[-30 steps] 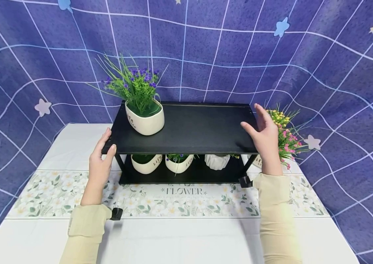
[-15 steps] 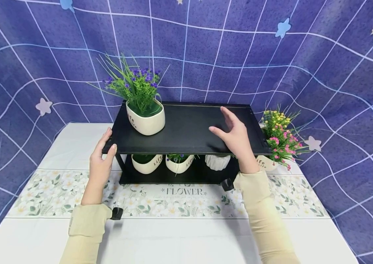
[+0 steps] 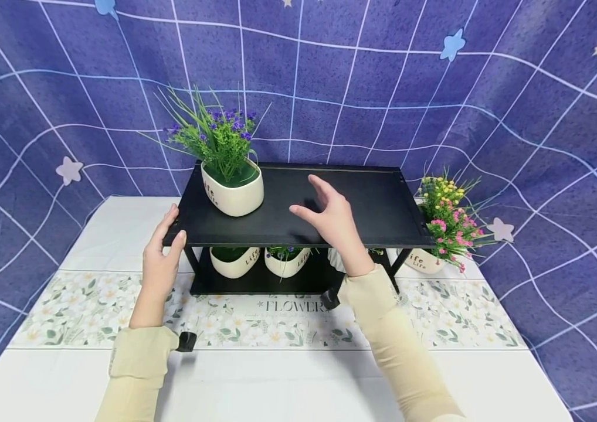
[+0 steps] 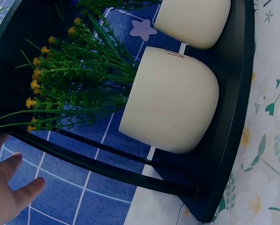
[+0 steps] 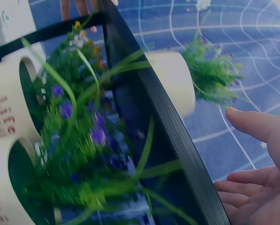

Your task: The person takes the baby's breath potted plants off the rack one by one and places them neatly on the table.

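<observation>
A black two-tier shelf (image 3: 325,205) stands in front of me. On the left of its upper board sits an oval white pot (image 3: 237,196) with a purple-flowered plant (image 3: 224,140). My left hand (image 3: 161,264) rests at the board's front left corner, fingers and thumb touching its edge; in the left wrist view its fingers (image 4: 30,192) lie loosely outside the frame. My right hand (image 3: 332,225) hovers over the middle of the board, thumb and fingers spread, to the right of the pot and apart from it. Nothing is between its fingers.
On the lower tier stand white potted plants (image 3: 285,264), partly hidden by the upper board. Another white pot (image 3: 424,261) with yellow and pink flowers (image 3: 451,220) stands right of the shelf. A floral white cloth (image 3: 224,381) covers the table; a blue grid-patterned curtain (image 3: 351,76) hangs behind.
My right hand has moved leftward from the shelf's right end to above the middle of the board, uncovering the yellow and pink flowers. My left hand and the pot have stayed put.
</observation>
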